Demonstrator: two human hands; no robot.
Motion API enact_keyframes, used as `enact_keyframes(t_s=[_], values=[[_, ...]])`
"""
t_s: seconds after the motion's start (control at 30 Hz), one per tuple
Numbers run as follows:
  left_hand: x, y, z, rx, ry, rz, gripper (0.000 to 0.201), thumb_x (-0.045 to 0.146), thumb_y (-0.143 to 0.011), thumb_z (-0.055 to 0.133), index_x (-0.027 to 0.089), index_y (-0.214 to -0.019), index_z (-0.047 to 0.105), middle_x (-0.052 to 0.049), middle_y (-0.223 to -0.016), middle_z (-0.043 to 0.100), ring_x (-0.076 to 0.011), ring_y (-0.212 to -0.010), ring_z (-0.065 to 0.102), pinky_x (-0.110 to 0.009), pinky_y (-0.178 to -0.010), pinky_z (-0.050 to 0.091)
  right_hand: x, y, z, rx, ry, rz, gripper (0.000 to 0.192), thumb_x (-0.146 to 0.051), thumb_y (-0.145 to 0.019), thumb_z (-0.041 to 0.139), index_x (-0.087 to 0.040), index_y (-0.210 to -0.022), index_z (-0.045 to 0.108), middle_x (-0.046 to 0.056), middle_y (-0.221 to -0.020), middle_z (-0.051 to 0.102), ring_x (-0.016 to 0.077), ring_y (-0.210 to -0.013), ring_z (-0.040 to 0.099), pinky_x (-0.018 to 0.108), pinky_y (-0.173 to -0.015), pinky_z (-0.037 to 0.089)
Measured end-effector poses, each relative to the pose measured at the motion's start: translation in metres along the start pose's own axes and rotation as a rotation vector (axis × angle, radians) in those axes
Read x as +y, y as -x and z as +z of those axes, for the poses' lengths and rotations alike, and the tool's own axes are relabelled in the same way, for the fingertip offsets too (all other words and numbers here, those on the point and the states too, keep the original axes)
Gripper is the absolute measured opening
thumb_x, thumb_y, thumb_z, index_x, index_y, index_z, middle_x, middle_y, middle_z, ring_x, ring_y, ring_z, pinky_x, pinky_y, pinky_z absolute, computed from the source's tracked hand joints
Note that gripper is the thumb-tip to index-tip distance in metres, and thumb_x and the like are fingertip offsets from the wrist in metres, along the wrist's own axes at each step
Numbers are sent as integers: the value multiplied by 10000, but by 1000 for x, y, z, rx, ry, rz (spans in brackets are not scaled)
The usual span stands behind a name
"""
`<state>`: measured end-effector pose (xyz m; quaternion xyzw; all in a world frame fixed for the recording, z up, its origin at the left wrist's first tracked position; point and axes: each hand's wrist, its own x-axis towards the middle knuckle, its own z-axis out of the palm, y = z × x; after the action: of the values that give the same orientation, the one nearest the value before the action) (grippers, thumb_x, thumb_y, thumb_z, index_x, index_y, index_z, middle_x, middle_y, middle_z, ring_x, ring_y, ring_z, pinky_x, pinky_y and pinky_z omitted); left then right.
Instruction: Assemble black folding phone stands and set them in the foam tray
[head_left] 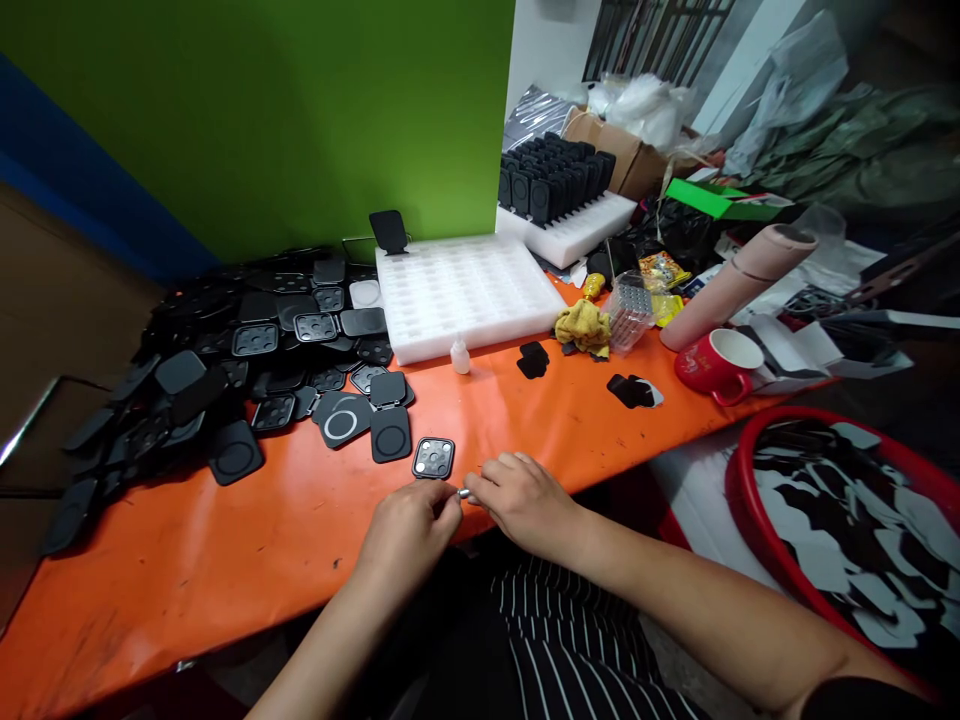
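My left hand (411, 525) and my right hand (525, 502) meet at the table's front edge, fingers pinched together. A small silvery cylinder (464, 493) pokes out of my right fingertips and reaches the left ones. What else the left fingers hold is hidden. Just beyond them lies a square black plate (433, 458) with round recesses, two of them bearing pale discs. Left of it are a folding black panel (391, 437) with a ring outline and another panel with a white ring (341, 425). A small white bottle (460, 357) stands farther back.
A heap of black panels (277, 310) covers the table's left side. A white foam tray (465, 295) holds one upright panel (388, 231). Black cutouts (533, 360), a yellow cloth (583, 328), a red mug (712, 365) and a pink flask (739, 285) lie rightward; a red tub (739, 470) stands below.
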<state>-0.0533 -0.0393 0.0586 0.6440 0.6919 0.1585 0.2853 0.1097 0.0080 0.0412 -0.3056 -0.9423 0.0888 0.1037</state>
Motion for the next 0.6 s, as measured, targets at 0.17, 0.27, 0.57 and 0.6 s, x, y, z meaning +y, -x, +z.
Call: enact_keyframes(t_s=[0.17,0.27,0.57,0.6], values=[[-12,-2,7,20,178,-114,238,322,-777,448,196,-709,638,22,-560,618,-135,-497,540,-216,-498,356,-3,1,7,20,-114,69,228,-317,-913,356,-199,-922,550,26,-756,516,164,-736,416,278,-677,320],[-18,-3,12,38,271,-150,246,347,-758,470,183,-708,646,17,-552,614,-133,-476,527,-217,-480,354,-3,1,11,41,-159,95,213,-297,-909,365,-196,-933,551,33,-765,523,168,-744,422,282,-692,333],[-27,-2,17,-13,581,-230,306,433,-721,544,155,-705,671,-25,-633,655,-158,-592,577,-224,-533,412,-2,3,21,74,-307,130,189,-276,-896,395,-188,-967,546,45,-798,538,175,-759,445,295,-704,368],[-27,-1,16,-20,604,-238,306,436,-718,554,157,-726,678,-30,-655,663,-165,-620,584,-227,-549,419,-2,3,21,77,-311,135,188,-273,-896,396,-187,-968,546,46,-800,539,177,-759,446,298,-702,371]])
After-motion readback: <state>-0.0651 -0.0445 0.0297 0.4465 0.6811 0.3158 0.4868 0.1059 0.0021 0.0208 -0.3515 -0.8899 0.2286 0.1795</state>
